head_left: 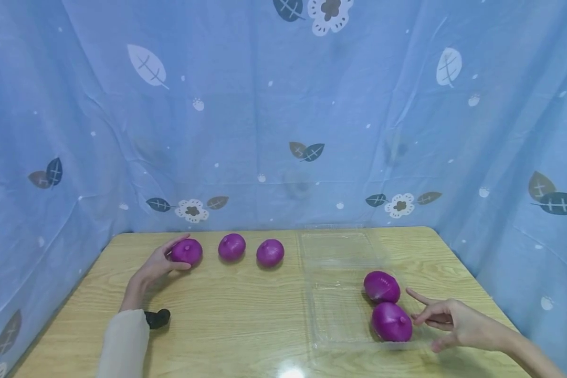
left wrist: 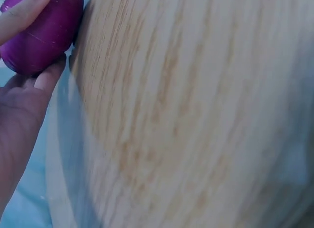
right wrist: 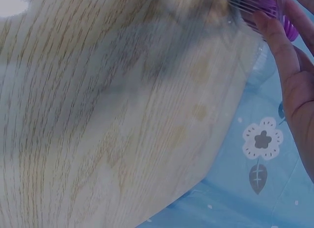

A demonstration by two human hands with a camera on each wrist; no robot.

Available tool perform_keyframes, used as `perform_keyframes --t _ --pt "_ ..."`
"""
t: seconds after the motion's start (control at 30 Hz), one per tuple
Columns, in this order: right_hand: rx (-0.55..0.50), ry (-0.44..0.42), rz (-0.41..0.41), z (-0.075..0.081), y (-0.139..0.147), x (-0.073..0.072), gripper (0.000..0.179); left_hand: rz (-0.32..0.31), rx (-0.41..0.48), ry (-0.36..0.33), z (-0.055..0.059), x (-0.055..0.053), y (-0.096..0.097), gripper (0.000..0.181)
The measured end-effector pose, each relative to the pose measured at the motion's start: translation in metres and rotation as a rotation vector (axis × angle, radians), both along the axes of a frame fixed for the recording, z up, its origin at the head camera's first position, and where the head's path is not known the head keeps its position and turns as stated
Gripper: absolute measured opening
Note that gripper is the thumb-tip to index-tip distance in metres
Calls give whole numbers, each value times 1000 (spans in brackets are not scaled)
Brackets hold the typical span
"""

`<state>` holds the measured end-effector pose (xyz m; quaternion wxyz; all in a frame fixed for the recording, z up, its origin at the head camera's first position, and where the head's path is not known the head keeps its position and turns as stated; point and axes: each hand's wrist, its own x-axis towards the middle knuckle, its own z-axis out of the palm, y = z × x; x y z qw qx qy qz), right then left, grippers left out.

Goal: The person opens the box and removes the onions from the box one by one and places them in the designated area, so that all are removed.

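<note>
At the far left of the table, my left hand (head_left: 158, 262) holds a purple onion (head_left: 187, 251), thumb on the near side and fingers round the far side. The left wrist view shows the same onion (left wrist: 44, 34) between thumb and fingers. Two more onions, one (head_left: 231, 247) beside the other (head_left: 270, 253), sit to its right. A clear plastic clamshell box (head_left: 335, 315) lies with its lid spread toward the back; two onions, one (head_left: 381, 287) behind the other (head_left: 391, 322), rest in its right side. My right hand (head_left: 458, 323) is at the box's right wall, fingers loosely extended, gripping nothing.
The wood-grain table (head_left: 231, 315) has blue patterned cloth (head_left: 260, 131) hanging behind it and at both sides. The transparent lid (head_left: 337, 247) reaches near the back edge. A black wrist-camera mount (head_left: 158, 318) sticks out beside the left sleeve.
</note>
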<state>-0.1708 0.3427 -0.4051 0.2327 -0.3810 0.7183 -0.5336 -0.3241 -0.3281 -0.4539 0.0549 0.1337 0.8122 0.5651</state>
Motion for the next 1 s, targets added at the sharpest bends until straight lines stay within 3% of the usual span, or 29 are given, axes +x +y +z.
perform_keyframes --t 0.27,0.5,0.67,0.8,1.0 --pt "-5 -59 4 -3 1 4 36 -37 126 -46 -6 3 -7 89" --pt "24 34 -11 -1 1 2 38 -4 174 -35 -6 5 -13 88" --pt "21 33 -4 2 1 0 39 10 202 -20 -7 9 -19 86" --pt "10 18 10 2 2 0 40 14 169 3 -5 14 -26 79" --pt "19 44 1 1 0 1 40 69 95 79 5 27 -39 67"
